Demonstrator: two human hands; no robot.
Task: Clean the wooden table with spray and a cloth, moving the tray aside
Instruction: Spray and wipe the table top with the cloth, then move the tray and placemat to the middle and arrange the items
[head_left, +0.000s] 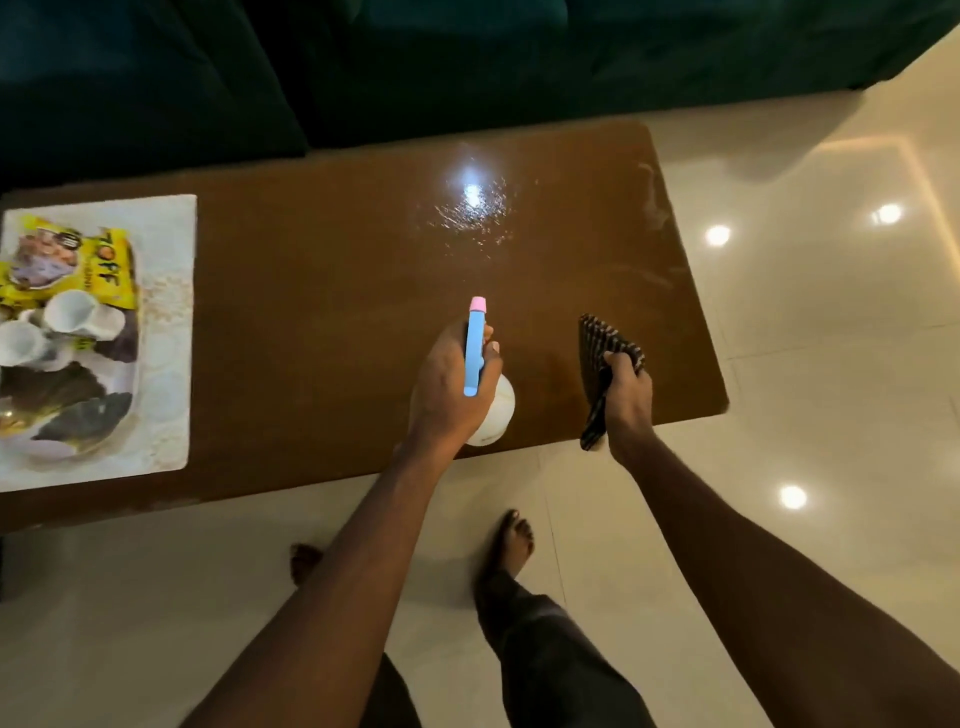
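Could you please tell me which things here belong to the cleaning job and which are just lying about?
Job: spray bottle, gripped by the left hand; cloth, held by the right hand; wooden table; tray at its left end.
Lying about: yellow snack packet and white cups on the tray; dark sofa behind.

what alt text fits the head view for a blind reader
A person's left hand aims a spray bottle at a wooden table while the right hand grips a dark cloth beside it. A wet patch glistens on the far side, and a tray with white cups and a yellow packet sits at the table's left end.
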